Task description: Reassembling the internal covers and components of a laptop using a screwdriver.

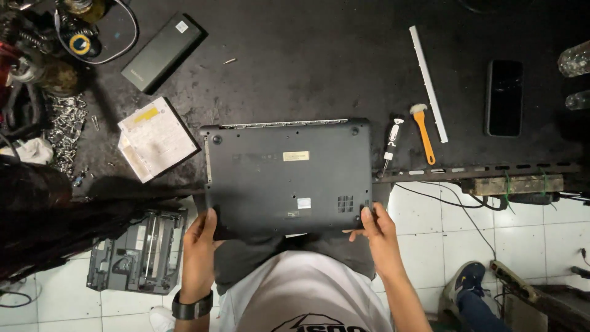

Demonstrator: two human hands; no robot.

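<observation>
A black laptop (pixel 287 175) lies upside down at the near edge of the dark workbench (pixel 307 67), its underside up with two small stickers and a vent grille. My left hand (pixel 200 246) grips its near left corner, thumb on the base. My right hand (pixel 376 230) holds the near right corner beside the vent, thumb on top. A black watch sits on my left wrist.
A screwdriver (pixel 389 145), an orange-handled brush (pixel 423 132) and a white strip (pixel 428 83) lie right of the laptop. A phone (pixel 504 97) rests farther right. A black flat pack (pixel 162 51), papers (pixel 156 138) and loose screws (pixel 64 126) sit left. A dismantled chassis (pixel 138 252) lies on the tiled floor.
</observation>
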